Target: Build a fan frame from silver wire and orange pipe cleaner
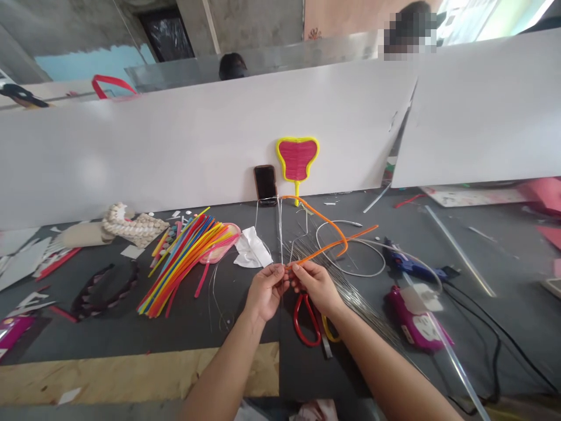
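Note:
In front of me my left hand (269, 286) is closed, thumb and fingers pinching the base of a thin bent wire frame (280, 234). Right beside it, nearly touching, my right hand (315, 286) pinches an orange pipe cleaner (324, 249) against the wire. One orange length covers the frame's upper right side and bends downward; another slants out to the right. The exact contact at the fingertips is hidden. Under my right hand lie scissors with a red handle (304, 336). A small pink fan with a yellow rim (298, 159) leans upright on the white board.
Colourful pipe cleaners (184, 263) lie in a bundle at left, near a dark headband (105, 292). Loose wires (355, 295) spread under my right arm. A glue gun (407, 263), purple power strip (416, 321) and cables stand right. A phone (265, 184) leans against the white board (175, 140).

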{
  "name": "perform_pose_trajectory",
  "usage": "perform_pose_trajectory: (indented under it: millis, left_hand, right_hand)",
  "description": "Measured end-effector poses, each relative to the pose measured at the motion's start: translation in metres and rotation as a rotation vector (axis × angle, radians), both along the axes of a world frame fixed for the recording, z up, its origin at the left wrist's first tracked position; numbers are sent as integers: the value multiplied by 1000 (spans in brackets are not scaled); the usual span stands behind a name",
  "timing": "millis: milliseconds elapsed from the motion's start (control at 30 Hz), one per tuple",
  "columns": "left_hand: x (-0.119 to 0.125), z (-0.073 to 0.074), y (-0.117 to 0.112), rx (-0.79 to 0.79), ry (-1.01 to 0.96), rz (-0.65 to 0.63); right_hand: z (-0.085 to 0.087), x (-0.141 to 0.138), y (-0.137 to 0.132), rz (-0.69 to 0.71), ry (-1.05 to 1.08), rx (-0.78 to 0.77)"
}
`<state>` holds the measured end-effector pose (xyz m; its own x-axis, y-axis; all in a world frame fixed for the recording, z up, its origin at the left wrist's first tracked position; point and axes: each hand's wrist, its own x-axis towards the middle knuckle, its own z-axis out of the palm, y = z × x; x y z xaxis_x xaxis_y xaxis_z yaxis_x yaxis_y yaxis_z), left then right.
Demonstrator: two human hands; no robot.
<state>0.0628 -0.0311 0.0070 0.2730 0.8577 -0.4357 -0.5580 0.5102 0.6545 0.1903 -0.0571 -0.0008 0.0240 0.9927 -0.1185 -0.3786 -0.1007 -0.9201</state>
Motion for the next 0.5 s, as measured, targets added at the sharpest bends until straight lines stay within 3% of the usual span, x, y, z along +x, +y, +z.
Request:
perform_pose_trajectory:
  millis: [333, 500]
  left_hand:
    - [-1, 2, -1, -58, -59, -32]
    - [-1, 2, -1, 3, -81, -71]
  right_hand:
    - [-3, 1, 0, -13, 18, -30]
    - [-2, 3, 0, -35, 16, -22]
